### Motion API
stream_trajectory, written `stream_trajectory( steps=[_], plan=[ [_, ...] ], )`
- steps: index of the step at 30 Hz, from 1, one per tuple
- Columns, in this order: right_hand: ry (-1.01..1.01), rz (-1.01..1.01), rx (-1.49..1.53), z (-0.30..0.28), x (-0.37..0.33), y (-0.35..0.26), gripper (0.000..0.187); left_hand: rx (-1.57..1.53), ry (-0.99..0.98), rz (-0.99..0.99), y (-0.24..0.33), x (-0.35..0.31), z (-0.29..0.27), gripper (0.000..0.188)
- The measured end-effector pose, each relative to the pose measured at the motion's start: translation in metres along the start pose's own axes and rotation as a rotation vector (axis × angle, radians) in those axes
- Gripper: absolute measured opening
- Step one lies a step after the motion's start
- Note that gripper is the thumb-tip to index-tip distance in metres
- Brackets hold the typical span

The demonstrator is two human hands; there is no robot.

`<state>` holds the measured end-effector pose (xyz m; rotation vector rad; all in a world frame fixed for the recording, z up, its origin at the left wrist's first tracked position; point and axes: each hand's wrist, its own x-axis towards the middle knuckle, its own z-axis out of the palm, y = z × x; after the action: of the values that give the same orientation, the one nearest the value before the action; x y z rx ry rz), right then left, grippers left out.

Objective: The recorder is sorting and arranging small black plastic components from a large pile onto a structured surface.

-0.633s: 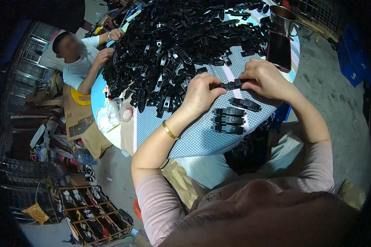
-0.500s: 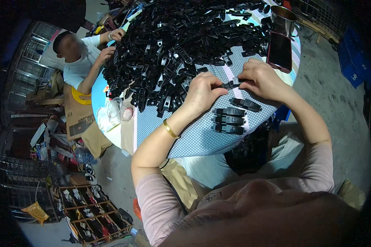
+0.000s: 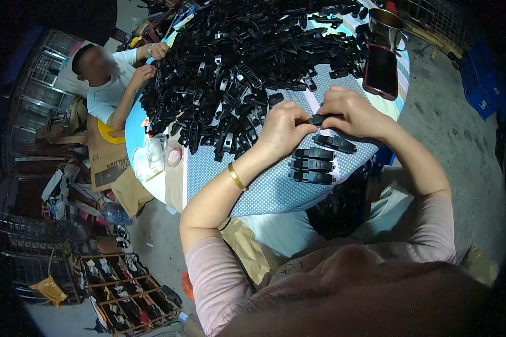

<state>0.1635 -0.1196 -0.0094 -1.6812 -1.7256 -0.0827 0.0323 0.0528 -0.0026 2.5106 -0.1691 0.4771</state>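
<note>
Between the fingertips of my left hand (image 3: pixel 288 127) and my right hand (image 3: pixel 351 112) is a small black plastic clip-like piece (image 3: pixel 317 120), pinched from both sides. My fingers cover much of it, so its exact kind cannot be made out. Just below my right hand lies a similar black piece (image 3: pixel 335 143), set at a slant. Nearer me, several more black pieces (image 3: pixel 312 164) lie stacked side by side in a neat row. Beyond my hands, a big heap of loose black plastic parts (image 3: pixel 230 73) spreads over the table.
The round table has a patterned cloth (image 3: pixel 242 196). A phone (image 3: pixel 381 70) and a metal mug (image 3: pixel 387 28) stand at its right edge. Clear plastic packaging (image 3: pixel 154 150) lies at the left. Across the left side, another person (image 3: pixel 104 78) handles parts from the heap.
My hands have come closer together around the black piece, which now shows less between my fingers. The other person's hands have shifted slightly at the heap's edge.
</note>
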Motion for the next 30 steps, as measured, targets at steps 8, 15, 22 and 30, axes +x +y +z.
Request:
stream_trajectory(
  steps=[8, 15, 22, 30],
  plan=[
    [-0.12, 0.114, 0.094, -0.007, 0.001, 0.009, 0.022, 0.115, -0.027, 0.103, -0.021, 0.019, -0.025, 0.023],
    [0.073, 0.297, -0.782, -0.007, 0.002, 0.046, 0.024, 0.38, 0.248, -0.208, -0.075, 0.027, -0.041, 0.03],
    [0.063, 0.148, -0.361, -0.006, 0.008, 0.032, 0.021, 0.286, 0.416, -0.288, -0.078, 0.026, -0.05, 0.021],
    [0.06, 0.312, -0.197, -0.008, 0.002, 0.022, 0.02, -0.484, -0.052, -0.369, -0.02, 0.021, -0.034, 0.021]
  ],
)
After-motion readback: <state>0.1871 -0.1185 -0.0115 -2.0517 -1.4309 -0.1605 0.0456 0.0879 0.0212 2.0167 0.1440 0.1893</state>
